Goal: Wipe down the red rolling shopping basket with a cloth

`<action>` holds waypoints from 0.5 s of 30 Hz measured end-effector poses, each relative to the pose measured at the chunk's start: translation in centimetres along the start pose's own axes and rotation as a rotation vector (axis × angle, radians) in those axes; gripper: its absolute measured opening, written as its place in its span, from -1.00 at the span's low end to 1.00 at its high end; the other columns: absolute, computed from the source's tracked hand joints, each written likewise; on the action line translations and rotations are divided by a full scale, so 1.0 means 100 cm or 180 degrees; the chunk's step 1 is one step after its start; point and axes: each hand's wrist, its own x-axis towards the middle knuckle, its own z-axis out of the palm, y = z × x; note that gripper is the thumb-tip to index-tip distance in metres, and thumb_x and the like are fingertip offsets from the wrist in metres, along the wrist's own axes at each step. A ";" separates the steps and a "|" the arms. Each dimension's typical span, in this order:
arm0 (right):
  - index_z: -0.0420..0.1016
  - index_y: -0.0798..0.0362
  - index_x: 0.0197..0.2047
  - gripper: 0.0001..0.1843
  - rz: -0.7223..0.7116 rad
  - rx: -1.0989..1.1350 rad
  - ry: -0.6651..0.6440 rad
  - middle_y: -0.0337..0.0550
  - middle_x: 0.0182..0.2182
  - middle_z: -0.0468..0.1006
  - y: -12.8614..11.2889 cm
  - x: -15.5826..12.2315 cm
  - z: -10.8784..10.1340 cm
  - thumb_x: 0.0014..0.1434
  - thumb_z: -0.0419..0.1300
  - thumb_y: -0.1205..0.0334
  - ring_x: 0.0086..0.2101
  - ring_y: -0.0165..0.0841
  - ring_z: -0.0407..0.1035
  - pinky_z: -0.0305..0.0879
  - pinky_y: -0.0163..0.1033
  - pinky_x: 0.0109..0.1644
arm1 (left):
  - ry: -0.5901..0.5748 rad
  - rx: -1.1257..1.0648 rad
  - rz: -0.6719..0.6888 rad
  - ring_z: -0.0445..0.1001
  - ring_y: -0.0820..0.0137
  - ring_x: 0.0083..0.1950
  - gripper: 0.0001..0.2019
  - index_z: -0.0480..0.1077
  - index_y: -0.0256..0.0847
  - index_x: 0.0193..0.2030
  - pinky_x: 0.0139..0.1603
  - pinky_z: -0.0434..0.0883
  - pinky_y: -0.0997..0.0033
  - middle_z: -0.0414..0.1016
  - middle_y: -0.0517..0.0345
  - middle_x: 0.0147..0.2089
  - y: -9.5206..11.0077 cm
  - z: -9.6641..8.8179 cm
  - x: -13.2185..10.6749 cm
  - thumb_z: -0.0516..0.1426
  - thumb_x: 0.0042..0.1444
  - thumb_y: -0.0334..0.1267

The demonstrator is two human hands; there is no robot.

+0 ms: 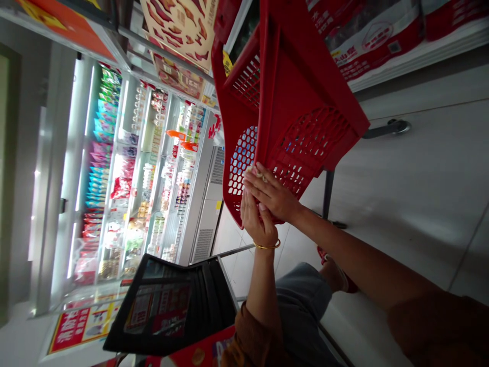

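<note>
My left hand (257,221), with a thin gold bracelet (267,246) at the wrist, has its fingers stretched out and its thumb apart. Across its fingertips lies my right hand (274,192), flat, its fingers extended and pale bands or small pale things at its fingers, too blurred to name. The two hands touch each other in front of the red plastic shopping cart (305,97), close to its holed wall. Whether they rest on the cart or only overlap it, I cannot tell. No held object shows in either hand.
The view is turned sideways. Lit cooler shelves (130,168) with packaged goods stand to the left. A black framed panel (175,300) is at lower left. Red-wrapped bottle packs (374,35) sit on a shelf at upper right. The tiled floor (412,204) and a cart wheel (399,126) show at right.
</note>
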 end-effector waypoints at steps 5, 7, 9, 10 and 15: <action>-0.09 -0.01 0.43 -0.44 0.0046 -0.0107 -0.0036 -0.21 0.38 0.10 -0.002 0.009 -0.002 0.41 -0.14 0.38 0.39 -0.30 -0.43 -0.12 0.01 0.49 | 0.0041 0.0012 -0.0141 0.20 0.24 0.39 -0.54 0.16 -0.28 0.35 0.37 0.19 0.10 0.25 -0.13 0.34 0.004 0.001 0.001 -0.09 0.35 -0.23; -0.10 0.07 0.43 -0.44 -0.0088 -0.0207 0.0071 -0.14 0.36 0.14 -0.001 0.005 -0.002 0.40 -0.14 0.40 0.39 -0.28 -0.45 -0.09 0.01 0.49 | 0.0040 -0.0040 -0.0126 0.21 0.25 0.38 -0.54 0.17 -0.29 0.35 0.37 0.20 0.11 0.26 -0.14 0.34 0.004 0.001 0.001 -0.09 0.35 -0.24; -0.11 0.16 0.42 -0.44 -0.0244 -0.0283 0.0179 -0.06 0.33 0.20 0.002 0.000 -0.002 0.39 -0.14 0.42 0.38 -0.25 -0.46 -0.05 0.02 0.48 | 0.0050 -0.0068 -0.0124 0.21 0.25 0.38 -0.55 0.17 -0.29 0.34 0.37 0.20 0.11 0.27 -0.13 0.33 0.004 0.001 0.001 -0.08 0.35 -0.26; -0.11 0.19 0.42 -0.43 -0.0291 -0.0305 0.0210 -0.03 0.32 0.22 0.003 -0.003 -0.002 0.39 -0.14 0.43 0.38 -0.24 -0.47 -0.04 0.03 0.47 | 0.0055 -0.0058 -0.0129 0.22 0.26 0.38 -0.55 0.17 -0.28 0.34 0.37 0.20 0.12 0.28 -0.13 0.33 0.003 0.001 0.000 -0.08 0.35 -0.26; -0.14 0.12 0.43 -0.42 -0.0186 -0.0323 0.0122 -0.05 0.35 0.15 0.011 -0.017 -0.001 0.39 -0.13 0.44 0.38 -0.23 -0.40 0.00 0.09 0.45 | 0.0063 0.0006 -0.0151 0.23 0.25 0.37 -0.55 0.18 -0.28 0.34 0.35 0.22 0.11 0.31 -0.14 0.31 0.001 0.002 -0.001 -0.08 0.35 -0.23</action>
